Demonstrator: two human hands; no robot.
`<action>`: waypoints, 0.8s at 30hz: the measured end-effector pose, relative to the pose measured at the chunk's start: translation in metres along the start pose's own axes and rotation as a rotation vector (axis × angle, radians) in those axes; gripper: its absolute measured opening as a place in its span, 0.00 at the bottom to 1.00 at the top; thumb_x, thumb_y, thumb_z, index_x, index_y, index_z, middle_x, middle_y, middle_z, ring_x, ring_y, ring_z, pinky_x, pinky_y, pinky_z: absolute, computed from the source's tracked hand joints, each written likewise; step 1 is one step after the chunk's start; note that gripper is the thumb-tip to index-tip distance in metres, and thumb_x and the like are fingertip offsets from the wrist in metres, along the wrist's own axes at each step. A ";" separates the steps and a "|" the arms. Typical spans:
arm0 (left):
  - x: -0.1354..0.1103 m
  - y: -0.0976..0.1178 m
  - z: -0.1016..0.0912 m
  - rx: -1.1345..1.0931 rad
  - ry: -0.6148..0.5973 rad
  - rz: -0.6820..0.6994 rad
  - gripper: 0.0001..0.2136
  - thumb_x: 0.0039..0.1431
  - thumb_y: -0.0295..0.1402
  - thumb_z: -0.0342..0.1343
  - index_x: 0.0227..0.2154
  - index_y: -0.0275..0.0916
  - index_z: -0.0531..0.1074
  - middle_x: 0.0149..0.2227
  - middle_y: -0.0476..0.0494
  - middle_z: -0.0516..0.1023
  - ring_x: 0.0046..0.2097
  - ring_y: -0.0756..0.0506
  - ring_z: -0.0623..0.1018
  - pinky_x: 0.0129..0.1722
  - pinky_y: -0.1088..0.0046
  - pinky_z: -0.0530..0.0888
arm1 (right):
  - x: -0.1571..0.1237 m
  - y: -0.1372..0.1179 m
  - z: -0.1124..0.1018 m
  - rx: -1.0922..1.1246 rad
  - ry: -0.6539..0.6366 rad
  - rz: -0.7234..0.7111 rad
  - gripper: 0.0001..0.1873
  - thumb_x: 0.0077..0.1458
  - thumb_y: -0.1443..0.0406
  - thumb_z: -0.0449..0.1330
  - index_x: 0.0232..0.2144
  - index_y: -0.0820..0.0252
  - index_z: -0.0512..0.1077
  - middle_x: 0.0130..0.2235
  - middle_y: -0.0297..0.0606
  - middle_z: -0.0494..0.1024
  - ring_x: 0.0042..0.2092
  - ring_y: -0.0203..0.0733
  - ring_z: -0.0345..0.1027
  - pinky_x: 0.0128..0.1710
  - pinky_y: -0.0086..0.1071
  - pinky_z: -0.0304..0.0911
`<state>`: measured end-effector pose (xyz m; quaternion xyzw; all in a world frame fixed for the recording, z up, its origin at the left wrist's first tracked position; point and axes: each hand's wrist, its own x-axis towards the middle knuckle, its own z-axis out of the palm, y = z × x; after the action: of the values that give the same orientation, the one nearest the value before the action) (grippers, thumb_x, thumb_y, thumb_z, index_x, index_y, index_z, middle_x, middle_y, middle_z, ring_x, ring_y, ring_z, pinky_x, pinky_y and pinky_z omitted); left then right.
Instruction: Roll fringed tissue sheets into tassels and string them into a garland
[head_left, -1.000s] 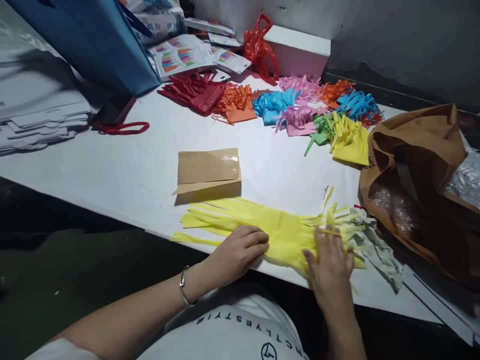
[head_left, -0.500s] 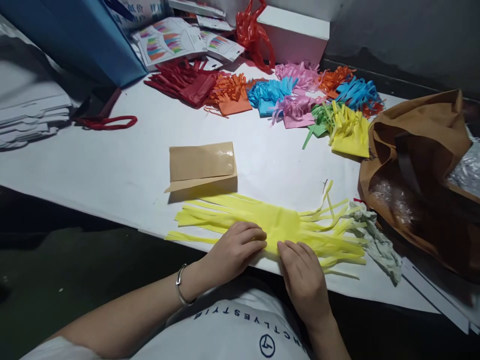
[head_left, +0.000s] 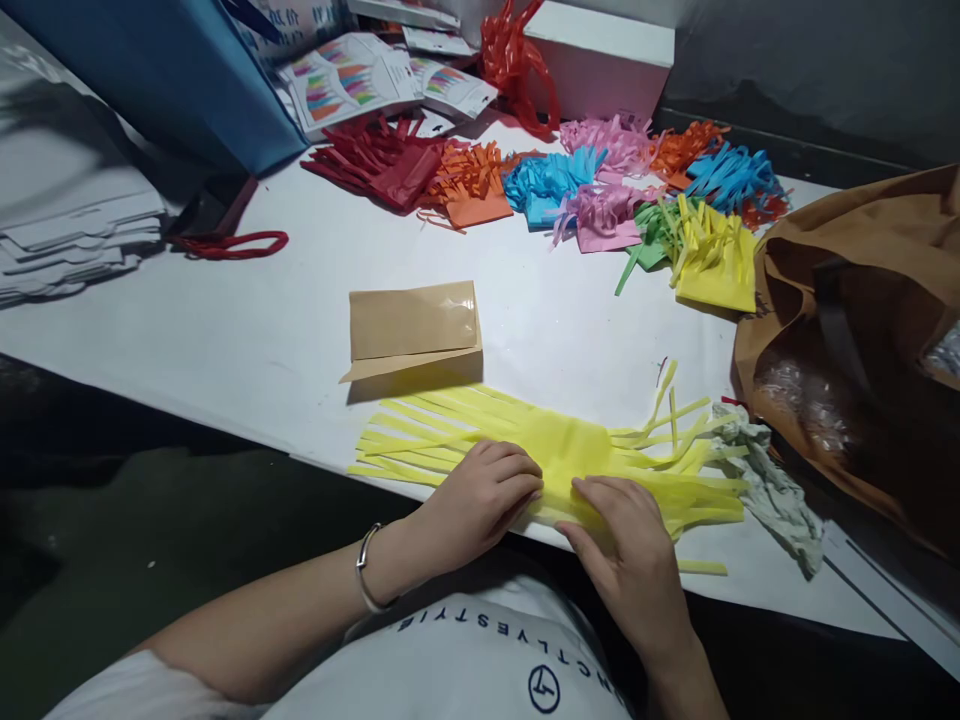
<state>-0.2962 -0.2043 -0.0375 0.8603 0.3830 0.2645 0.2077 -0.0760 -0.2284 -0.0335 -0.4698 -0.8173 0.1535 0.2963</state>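
A yellow fringed tissue paper [head_left: 566, 445] lies flat near the table's front edge, cut into strips at both ends with a solid middle band. My left hand [head_left: 491, 495] is closed at the near edge of that band, fingers curled over the paper and thumb hidden. Just right of it, my right hand [head_left: 630, 545] has its fingertips resting on the paper, the thumb held apart toward the front edge. Behind the left strips stands a folded brown paper piece [head_left: 412, 322] with a shiny patch of clear tape or film.
Fringed paper bundles in several colours, among them a yellow bundle [head_left: 716, 275], line the back. A brown bag [head_left: 847, 250] stands right, beside crumpled pale paper [head_left: 772, 475]. White card stacks [head_left: 82, 235] and a blue bag [head_left: 180, 80] are left; a white box [head_left: 600, 60] sits behind.
My right hand has opened, its thumb moving away from the fingers. The near-side yellow strips have shifted, and one strip at right now lies apart. The whole view has moved slightly.
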 end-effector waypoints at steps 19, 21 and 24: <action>0.046 -0.008 -0.029 0.172 -0.393 -0.239 0.03 0.62 0.25 0.57 0.33 0.37 0.73 0.32 0.46 0.77 0.34 0.45 0.74 0.30 0.72 0.64 | 0.028 0.017 -0.007 -0.188 -0.185 0.168 0.07 0.57 0.72 0.59 0.31 0.56 0.67 0.31 0.33 0.73 0.37 0.45 0.66 0.40 0.38 0.55; 0.041 -0.009 -0.030 0.139 -0.409 -0.199 0.03 0.59 0.25 0.60 0.34 0.37 0.73 0.35 0.45 0.76 0.36 0.45 0.74 0.32 0.71 0.65 | 0.024 0.017 -0.010 -0.158 -0.211 0.124 0.11 0.52 0.76 0.57 0.32 0.56 0.67 0.34 0.34 0.74 0.40 0.45 0.67 0.43 0.39 0.57; 0.028 -0.010 -0.028 0.166 -0.366 -0.122 0.05 0.59 0.21 0.58 0.34 0.38 0.74 0.39 0.44 0.76 0.40 0.43 0.73 0.38 0.68 0.67 | 0.014 0.017 -0.011 -0.131 -0.186 0.010 0.17 0.45 0.80 0.52 0.34 0.57 0.66 0.44 0.39 0.75 0.50 0.48 0.67 0.54 0.43 0.57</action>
<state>-0.3030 -0.1721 -0.0137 0.8834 0.4107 0.0582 0.2178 -0.0634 -0.2077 -0.0293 -0.4759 -0.8471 0.1442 0.1873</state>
